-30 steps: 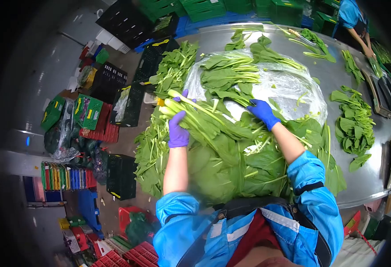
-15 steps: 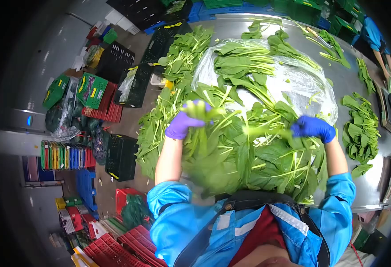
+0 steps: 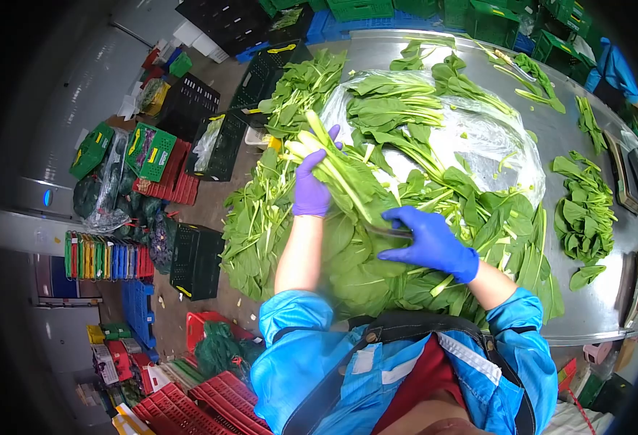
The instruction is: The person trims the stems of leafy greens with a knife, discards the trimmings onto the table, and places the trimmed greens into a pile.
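My left hand (image 3: 311,185), in a purple glove, is closed round the stalks of a bunch of leafy greens (image 3: 333,170). The pale cut ends point up and away from me, and the leaves hang toward my body. Close to these leaves is my right hand (image 3: 435,243), in a blue glove, with a small dark-bladed knife (image 3: 390,232) between thumb and fingers; its handle is hidden in the palm. Beneath both hands lies a broad heap of loose greens (image 3: 507,225). Beyond it, more greens (image 3: 395,101) rest on a clear plastic sheet (image 3: 511,141).
The metal table (image 3: 558,301) carries a separate pile of greens (image 3: 583,210) on the right. Dark crates (image 3: 195,261) and green crates (image 3: 150,151) stand on the floor to the left, with red crates (image 3: 224,402) at lower left. A co-worker's blue sleeve (image 3: 616,69) shows at far right.
My left hand has raised the bunch and turned its stalk ends upward. My right hand has moved left toward the bunch, and the knife now shows. The co-worker's arms have shifted.
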A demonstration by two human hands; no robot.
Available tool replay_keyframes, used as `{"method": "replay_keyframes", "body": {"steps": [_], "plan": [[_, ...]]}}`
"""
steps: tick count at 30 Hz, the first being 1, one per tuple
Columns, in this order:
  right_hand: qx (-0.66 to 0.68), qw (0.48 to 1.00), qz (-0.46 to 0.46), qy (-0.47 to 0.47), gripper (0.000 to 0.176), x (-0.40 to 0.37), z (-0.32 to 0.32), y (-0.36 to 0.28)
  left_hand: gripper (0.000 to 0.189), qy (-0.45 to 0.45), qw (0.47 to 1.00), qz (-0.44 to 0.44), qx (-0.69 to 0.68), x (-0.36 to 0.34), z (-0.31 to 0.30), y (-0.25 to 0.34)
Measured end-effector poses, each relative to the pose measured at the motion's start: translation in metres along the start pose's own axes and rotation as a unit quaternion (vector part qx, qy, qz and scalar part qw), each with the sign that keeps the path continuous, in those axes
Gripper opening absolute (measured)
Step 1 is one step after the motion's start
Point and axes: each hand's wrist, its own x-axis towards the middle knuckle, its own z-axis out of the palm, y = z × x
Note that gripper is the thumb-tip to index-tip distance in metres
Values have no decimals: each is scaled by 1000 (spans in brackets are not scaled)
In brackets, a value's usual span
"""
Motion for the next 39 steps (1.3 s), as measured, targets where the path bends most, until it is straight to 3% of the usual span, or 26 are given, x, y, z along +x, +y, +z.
{"method": "replay_keyframes", "body": {"steps": [2, 4, 5, 6, 8, 10, 11, 12, 13, 16, 18, 20, 21, 22, 25, 27, 28, 30, 32, 34, 36, 38, 39], "plan": [[-44, 998, -14, 41, 35, -2, 11, 10, 61, 18, 1000, 14, 15, -2, 4, -3], [-95, 993, 40, -62, 34, -4, 0, 29, 61, 43, 997, -3, 71, -7, 7, -3], [-24, 987, 105, -119, 35, 0, -21, 20, 59, 39, 997, 4, 64, -10, 7, -3], [-25, 987, 105, -120, 35, -3, -32, 21, 59, 40, 997, 5, 62, -13, 4, -4], [183, 956, 231, -10, 36, -11, -51, 23, 58, -21, 997, -36, 64, -18, -4, -4], [348, 882, 318, 22, 36, -10, -73, 7, 62, -1, 994, -29, 105, -22, -4, -6], [405, 853, 328, 19, 37, -12, -82, 9, 58, -15, 987, -41, 153, -22, -10, -8], [382, 851, 340, 120, 35, -14, -83, 12, 55, -29, 978, -53, 200, -23, -10, -7], [400, 845, 325, 140, 34, -17, -91, 23, 55, -27, 978, -53, 199, -24, -11, -6], [436, 830, 284, 203, 33, -35, -129, 30, 35, -31, 904, -109, 413, -34, 5, 10], [399, 877, 259, 72, 38, -71, -166, 69, 38, 0, 921, -71, 382, -34, -20, 30], [103, 954, 268, -84, 46, -95, -168, 79, 47, 29, 986, 22, 162, -29, -57, 44], [-130, 955, 161, -212, 48, -88, -162, 69, 51, 3, 995, 63, 83, -28, -62, 53], [-134, 920, 223, -292, 41, -80, -153, 57, 55, -25, 994, 103, 3, -28, -67, 59], [-239, 883, 271, -300, 39, -82, -138, 56, 56, -132, 965, 160, -163, -23, -71, 65], [-106, 941, 297, -125, 35, -74, -131, 60, 57, -179, 937, 158, -256, -20, -62, 58], [-107, 941, 298, -122, 35, -69, -127, 59, 57, -181, 936, 156, -257, -17, -57, 54], [29, 973, 226, -28, 29, -55, -114, 49, 57, -125, 960, 161, -193, -9, -51, 45], [77, 984, 161, 27, 32, -40, -99, 50, 55, -68, 986, 128, -85, -5, -28, 30], [129, 985, 107, 49, 44, -21, -86, 34, 56, 17, 999, 23, 19, -9, 11, 5], [48, 996, 49, 53, 58, 0, -79, 21, 49, 33, 988, -73, 131, 1, 28, -30], [20, 996, 3, 87, 71, 12, -61, 33, 45, -2, 983, -80, 163, 6, 52, -63], [38, 996, 32, 73, 83, 13, -59, 36, 41, -32, 977, -80, 196, 6, 71, -75]]}}
